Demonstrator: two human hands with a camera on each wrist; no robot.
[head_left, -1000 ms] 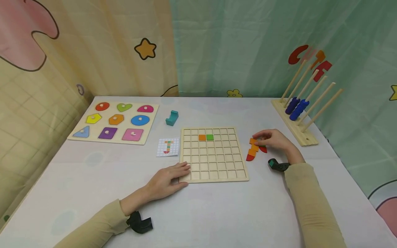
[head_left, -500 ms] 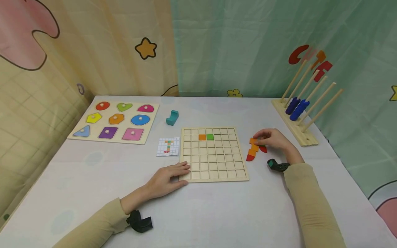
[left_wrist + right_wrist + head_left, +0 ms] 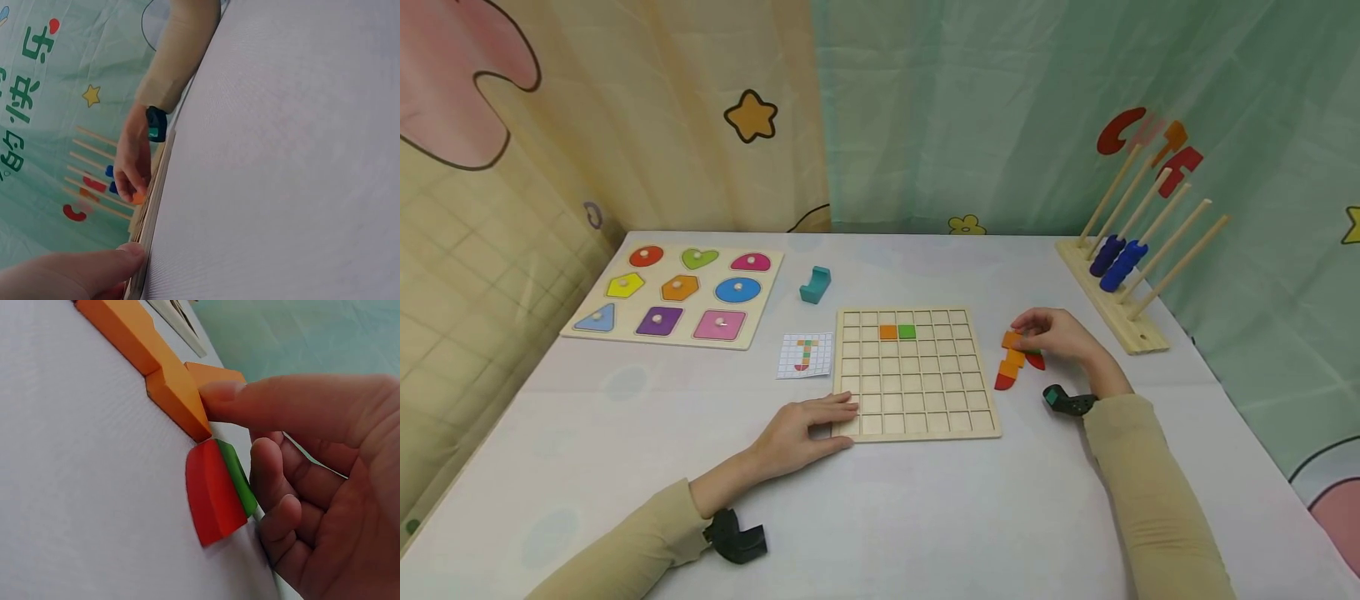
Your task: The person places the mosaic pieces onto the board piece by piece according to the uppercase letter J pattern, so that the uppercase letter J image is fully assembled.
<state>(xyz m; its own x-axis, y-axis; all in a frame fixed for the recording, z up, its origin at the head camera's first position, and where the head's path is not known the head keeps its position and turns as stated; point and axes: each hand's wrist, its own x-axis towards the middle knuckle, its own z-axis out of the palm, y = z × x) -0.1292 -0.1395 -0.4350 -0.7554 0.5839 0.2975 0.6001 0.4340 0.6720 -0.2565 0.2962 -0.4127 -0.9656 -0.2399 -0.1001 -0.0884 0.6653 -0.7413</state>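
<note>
The right hand point(image 3: 1060, 335), thumb and forefinger drawn close, appears to pinch an orange tile point(image 3: 203, 372) on the table point(image 3: 925, 517), right of the board point(image 3: 925, 375); the left hand point(image 3: 797, 433) rests on the board's near left corner, fingers extended, gripping nothing. The step in hand is probably picking up a tile; the next move seems to call for lifting clear of neighbouring pieces point(image 3: 1015, 357). The orange tile is plain and flat-faced, partly hidden by the thumb.
</note>
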